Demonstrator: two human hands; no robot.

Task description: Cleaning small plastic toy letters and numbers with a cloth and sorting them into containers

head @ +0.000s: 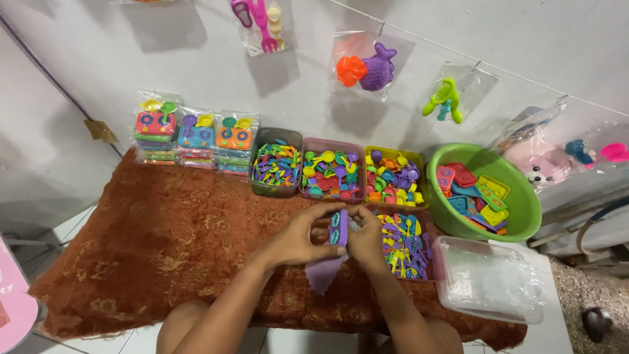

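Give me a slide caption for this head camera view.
Both hands, left hand and right hand, hold a purple toy tray over a rust-brown cloth, beside bins of colourful plastic toy pieces.

- rug (151, 255): rust-brown, faint gold floral pattern
- bowl (524, 216): bright green, at the rug's right edge
- toy stove (339, 228) in the hands: purple
- clear tub (488, 278): colourless, near the rug's right corner

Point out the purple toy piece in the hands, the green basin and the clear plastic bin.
purple toy piece (339, 227), head view, its upper face.
green basin (528, 216), head view, right rim.
clear plastic bin (488, 282), head view, its lid.
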